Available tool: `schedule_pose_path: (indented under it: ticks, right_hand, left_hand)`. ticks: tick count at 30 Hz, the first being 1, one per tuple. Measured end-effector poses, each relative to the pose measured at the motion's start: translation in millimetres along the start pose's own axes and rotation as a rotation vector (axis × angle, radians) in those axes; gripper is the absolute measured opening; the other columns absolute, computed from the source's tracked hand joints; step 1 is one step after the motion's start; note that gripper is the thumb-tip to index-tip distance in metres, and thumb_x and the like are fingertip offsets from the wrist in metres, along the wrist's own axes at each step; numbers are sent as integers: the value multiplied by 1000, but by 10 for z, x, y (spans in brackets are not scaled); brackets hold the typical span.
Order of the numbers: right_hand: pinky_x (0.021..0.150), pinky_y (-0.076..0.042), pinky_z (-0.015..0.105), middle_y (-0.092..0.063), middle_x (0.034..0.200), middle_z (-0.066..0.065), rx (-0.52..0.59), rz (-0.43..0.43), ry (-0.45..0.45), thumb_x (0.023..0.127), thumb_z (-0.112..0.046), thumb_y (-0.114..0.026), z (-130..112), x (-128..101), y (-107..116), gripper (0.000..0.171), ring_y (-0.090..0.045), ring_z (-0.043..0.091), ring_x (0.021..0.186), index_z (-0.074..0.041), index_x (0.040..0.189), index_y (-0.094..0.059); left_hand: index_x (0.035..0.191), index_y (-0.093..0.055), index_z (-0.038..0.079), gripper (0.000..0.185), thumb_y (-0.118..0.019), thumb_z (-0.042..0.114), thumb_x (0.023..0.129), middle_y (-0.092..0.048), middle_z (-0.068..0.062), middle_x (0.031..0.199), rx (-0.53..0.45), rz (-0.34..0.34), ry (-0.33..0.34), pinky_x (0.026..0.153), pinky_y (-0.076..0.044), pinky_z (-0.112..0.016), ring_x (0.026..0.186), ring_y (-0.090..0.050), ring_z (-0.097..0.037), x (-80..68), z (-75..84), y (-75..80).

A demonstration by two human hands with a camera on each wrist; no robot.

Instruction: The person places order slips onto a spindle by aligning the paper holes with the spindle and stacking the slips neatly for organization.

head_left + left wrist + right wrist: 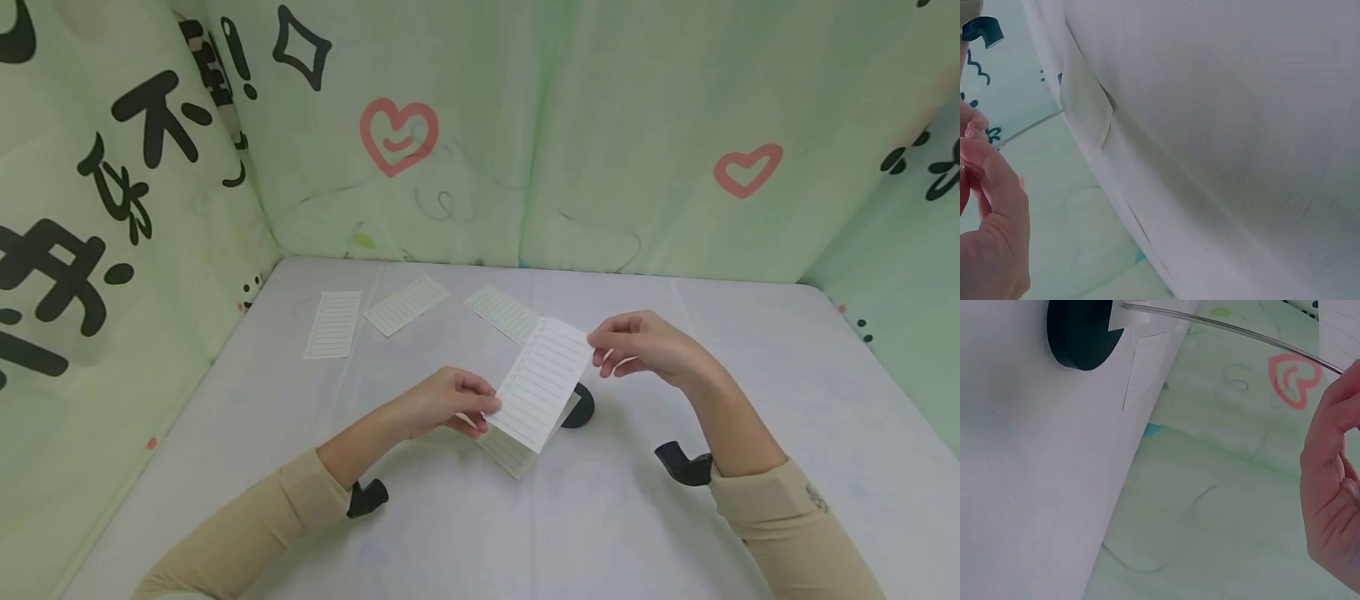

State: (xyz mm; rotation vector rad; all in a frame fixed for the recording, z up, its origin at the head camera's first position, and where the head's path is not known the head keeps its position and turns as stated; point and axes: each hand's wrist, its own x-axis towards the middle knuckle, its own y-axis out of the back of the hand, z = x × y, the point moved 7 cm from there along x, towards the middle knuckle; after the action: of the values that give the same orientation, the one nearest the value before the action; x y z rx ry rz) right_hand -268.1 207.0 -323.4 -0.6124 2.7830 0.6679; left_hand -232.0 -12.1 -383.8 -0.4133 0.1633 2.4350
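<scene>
A white lined paper sheet with a row of small marks along one edge is held up, tilted, above the table. My left hand pinches its lower left side between thumb and fingers. At its upper right corner, my right hand pinches the edge with thumb and fingertips. The right wrist view shows the held sheet nearly edge-on, as a thin grey strip running to the fingertips. Beneath it, another lined sheet lies on the table, partly covered. A round black disc is partly hidden behind the held sheet.
Three more lined sheets lie toward the back: one at left, one slanted beside it, one near the middle. The white table is bordered by pale green printed curtains. A black curved piece sits at each wrist.
</scene>
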Motion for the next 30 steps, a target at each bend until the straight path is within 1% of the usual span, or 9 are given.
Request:
schedule_pose_path:
  ticks: [5, 9, 15, 19, 23, 30]
  right_hand:
    - [70, -51, 32, -60, 78, 9, 3, -37, 25, 90, -19, -56, -10, -20, -8, 29, -62, 20, 69, 8, 100, -53]
    - [71, -51, 34, -60, 80, 11, 12, -51, 31, 90, -18, -56, -10, -26, -8, 27, -62, 20, 69, 7, 99, -53]
    - [71, -51, 34, -61, 83, 15, 28, -64, 35, 90, -18, -57, -3, -25, -10, 25, -62, 23, 71, 6, 97, -54]
    - [70, -51, 33, -62, 83, 12, 39, -76, 43, 91, -17, -56, 2, -19, -18, 23, -62, 19, 69, 5, 97, -54]
    - [70, -51, 32, -62, 84, 9, 51, -92, 50, 91, -16, -55, 7, -16, -25, 20, -62, 18, 69, 3, 96, -54]
    - [69, -51, 32, -62, 86, 12, 59, -113, 69, 90, -15, -54, -1, -13, -43, 17, -62, 20, 70, 1, 94, -54]
  left_hand:
    - [98, -60, -6, 18, -60, 9, 87, -61, -3, 73, 13, 4, -23, 68, -54, -30, 63, -59, -13, 11, -6, -12]
    - [97, -60, -5, 17, -60, 9, 87, -61, -2, 72, 20, 2, -36, 67, -54, -30, 62, -59, -13, 16, -3, -23]
    - [96, -60, -5, 17, -61, 9, 87, -62, -3, 72, 25, 12, -27, 67, -54, -31, 62, -59, -13, 20, -12, -27]
    - [97, -61, -5, 17, -61, 9, 86, -62, -2, 74, 25, 13, -26, 67, -54, -31, 62, -59, -13, 28, -18, -26]
    - [97, -61, -5, 17, -61, 8, 86, -62, -2, 74, 19, 10, -27, 67, -54, -31, 62, -59, -13, 37, -24, -27]
    - [96, -61, -4, 17, -61, 9, 86, -62, -2, 74, 30, 17, -21, 67, -54, -31, 62, -59, -13, 66, -63, -29]
